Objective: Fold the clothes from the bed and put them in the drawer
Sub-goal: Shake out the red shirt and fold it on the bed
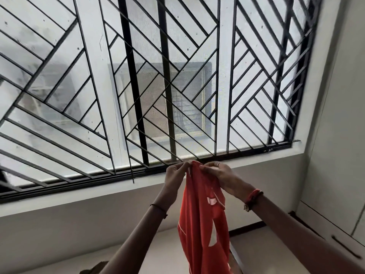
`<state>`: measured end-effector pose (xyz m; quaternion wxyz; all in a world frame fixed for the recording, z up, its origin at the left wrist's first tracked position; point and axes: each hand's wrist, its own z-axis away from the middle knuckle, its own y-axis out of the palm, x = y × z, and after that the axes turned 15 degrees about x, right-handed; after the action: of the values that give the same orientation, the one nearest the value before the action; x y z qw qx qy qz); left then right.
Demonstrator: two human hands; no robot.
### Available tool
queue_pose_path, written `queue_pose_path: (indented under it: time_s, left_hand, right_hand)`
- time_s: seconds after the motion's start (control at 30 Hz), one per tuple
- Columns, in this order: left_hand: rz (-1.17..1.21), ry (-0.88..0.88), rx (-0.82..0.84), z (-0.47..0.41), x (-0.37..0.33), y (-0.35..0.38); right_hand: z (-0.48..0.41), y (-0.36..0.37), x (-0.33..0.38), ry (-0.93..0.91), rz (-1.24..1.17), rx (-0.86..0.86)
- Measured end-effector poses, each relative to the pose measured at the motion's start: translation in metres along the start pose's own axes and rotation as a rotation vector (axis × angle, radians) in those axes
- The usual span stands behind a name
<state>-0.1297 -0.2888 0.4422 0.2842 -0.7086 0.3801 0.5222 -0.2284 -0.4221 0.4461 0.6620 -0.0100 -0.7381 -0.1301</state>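
Window grille (79, 95) spans the far wall. Centre-low, I see the left hand (174, 175), fingers pinching the top edge of a red garment (203, 224); right hand (218, 174) pinches it just beside. Cloth hangs free btwn the forearms, prob. raised to straighten for folding. Open air both sides; cupboard (335, 175) near on the right.

Items counted: one red garment (201, 224). Two hands, both mine: left hand (175, 173) and right hand (217, 174). Two wrist bands: one thin dark thread (158, 207) and one red band (253, 196). One window (92, 76), fitted with one metal grille (132, 76). One dark cabinet handle (344, 247).
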Motion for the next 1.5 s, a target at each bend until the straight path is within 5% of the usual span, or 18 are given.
queue_pose_path:
  time_s: [0.23,0.6,0.87,1.1,1.3,1.5]
  left_hand:
    - [-0.278,0.065,0.014,0.018,0.015,0.003]
    - [-0.689,0.256,0.066,0.046,0.047,0.008]
    - [-0.257,0.006,0.076,0.045,0.033,0.007]
    - [-0.082,-0.287,0.45,0.036,0.026,0.027]
    - [0.138,-0.246,0.448,0.029,-0.003,0.019]
    - [0.02,-0.127,0.465,0.022,-0.025,0.018]
  right_hand:
    - [0.017,-0.016,-0.009,0.281,-0.138,0.14]
    - [0.037,-0.014,-0.013,0.192,-0.238,0.131]
    - [0.06,-0.009,-0.003,0.166,-0.212,0.171]
    - [0.079,-0.002,0.025,0.141,-0.161,0.177]
    - [0.088,-0.007,0.028,0.208,-0.106,0.071]
    - [0.081,-0.002,0.027,0.127,-0.044,0.017]
